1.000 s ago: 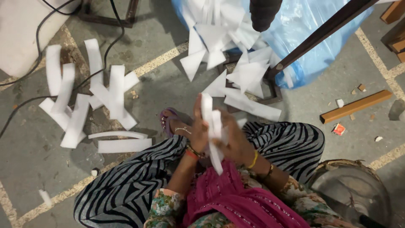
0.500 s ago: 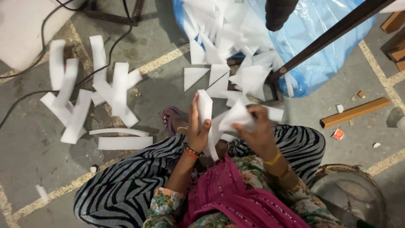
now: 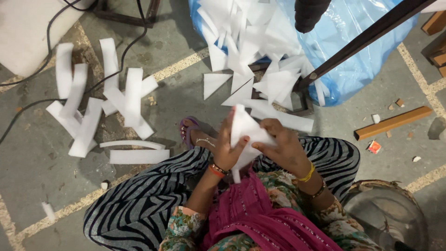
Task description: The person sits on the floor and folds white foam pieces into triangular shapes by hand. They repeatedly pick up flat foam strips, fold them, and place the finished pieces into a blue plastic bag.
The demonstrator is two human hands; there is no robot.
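The blue plastic bag (image 3: 353, 51) lies at the top of the floor (image 3: 37, 167), with a heap of white foam triangles (image 3: 251, 42) spilling from its near side. Well to the left of the bag, white foam strips (image 3: 93, 111) lie scattered. Below the bag, over the person's lap, the left hand (image 3: 226, 148) and right hand (image 3: 283, 146) both grip a folded white foam piece (image 3: 245, 132).

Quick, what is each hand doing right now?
Left hand: closed on the white foam piece.
Right hand: closed on the same white foam piece.
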